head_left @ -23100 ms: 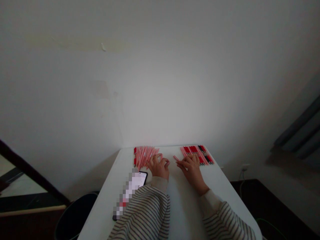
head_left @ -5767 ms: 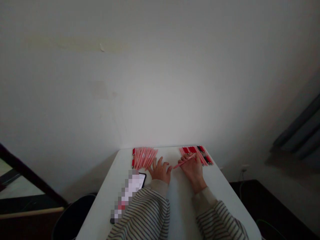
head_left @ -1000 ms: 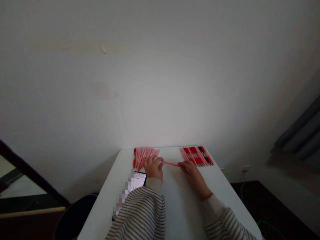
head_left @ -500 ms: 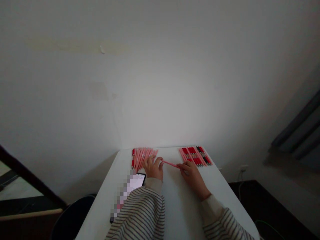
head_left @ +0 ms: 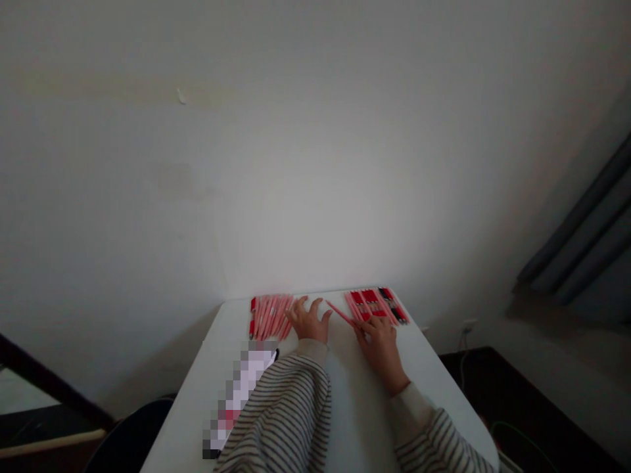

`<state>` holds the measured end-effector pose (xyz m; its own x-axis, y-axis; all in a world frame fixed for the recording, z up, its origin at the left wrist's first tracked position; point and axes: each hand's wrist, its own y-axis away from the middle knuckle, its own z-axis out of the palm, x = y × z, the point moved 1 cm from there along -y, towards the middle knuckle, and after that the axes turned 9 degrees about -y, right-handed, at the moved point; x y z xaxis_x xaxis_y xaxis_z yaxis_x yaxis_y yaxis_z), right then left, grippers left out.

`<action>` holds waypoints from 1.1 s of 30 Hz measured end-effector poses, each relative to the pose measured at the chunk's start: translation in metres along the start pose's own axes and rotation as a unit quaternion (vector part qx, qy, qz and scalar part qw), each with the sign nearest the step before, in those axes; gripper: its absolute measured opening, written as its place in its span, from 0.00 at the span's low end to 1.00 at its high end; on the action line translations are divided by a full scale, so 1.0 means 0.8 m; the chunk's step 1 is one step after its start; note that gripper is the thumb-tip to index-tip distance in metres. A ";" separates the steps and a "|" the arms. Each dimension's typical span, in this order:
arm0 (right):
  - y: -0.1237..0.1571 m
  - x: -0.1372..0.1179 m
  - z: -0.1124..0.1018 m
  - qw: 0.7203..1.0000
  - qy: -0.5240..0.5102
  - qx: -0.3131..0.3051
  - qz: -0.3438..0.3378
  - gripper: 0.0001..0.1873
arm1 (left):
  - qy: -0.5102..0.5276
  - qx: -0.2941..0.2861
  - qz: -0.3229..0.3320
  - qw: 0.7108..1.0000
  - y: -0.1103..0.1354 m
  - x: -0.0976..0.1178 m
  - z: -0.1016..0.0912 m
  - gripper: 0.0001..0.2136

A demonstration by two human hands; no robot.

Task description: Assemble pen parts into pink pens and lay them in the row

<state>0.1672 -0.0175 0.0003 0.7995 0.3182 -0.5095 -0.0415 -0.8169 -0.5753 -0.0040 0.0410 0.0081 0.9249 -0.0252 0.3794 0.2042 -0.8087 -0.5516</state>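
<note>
In my right hand [head_left: 378, 341] a slim pink pen [head_left: 340, 313] is pinched near its lower end, its far end pointing up and left. My left hand [head_left: 310, 322] has its fingers spread, with the thumb apart from the pen's far end. Just left of those fingers lies a loose pile of pink pens [head_left: 270, 315], with some red showing at its left side. Beyond my right hand, pink, red and black pens [head_left: 369, 302] lie side by side in neater rows at the table's far right corner.
A white table [head_left: 359, 407] stands against a plain wall [head_left: 320, 164]. A phone [head_left: 246, 387], partly blurred out, lies beside my left sleeve. A dark round object [head_left: 131, 433] is at lower left. A grey curtain [head_left: 586, 230] and a wall socket [head_left: 469, 324] are at right.
My left hand has let go of the pink pen's far end and opened. The right hand still holds the pen, now tilted more steeply. The whole view has shifted slightly.
</note>
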 end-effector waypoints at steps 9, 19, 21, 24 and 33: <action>-0.007 0.006 0.007 0.995 0.044 0.065 0.056 0.10 | 0.016 -0.063 -0.014 0.998 -0.024 0.044 0.032 0.10; -0.019 -0.001 0.016 0.997 0.047 0.048 0.049 0.09 | 0.010 -0.104 0.000 0.995 -0.026 0.048 0.027 0.09; -0.019 -0.002 0.017 0.997 0.053 0.042 0.045 0.08 | 0.000 -0.114 -0.001 0.993 -0.026 0.050 0.027 0.09; -0.019 -0.002 0.018 0.997 0.065 0.024 0.045 0.08 | -0.013 -0.123 -0.001 0.992 -0.025 0.052 0.028 0.10; -0.022 -0.004 0.016 0.994 0.090 0.001 0.068 0.08 | -0.043 -0.151 -0.003 0.988 -0.025 0.056 0.031 0.13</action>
<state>0.1576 0.0020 0.0040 0.8807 0.1137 -0.4598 -0.1576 -0.8452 -0.5107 0.0416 0.0707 0.0178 0.9503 0.0199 0.3106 0.1173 -0.9473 -0.2981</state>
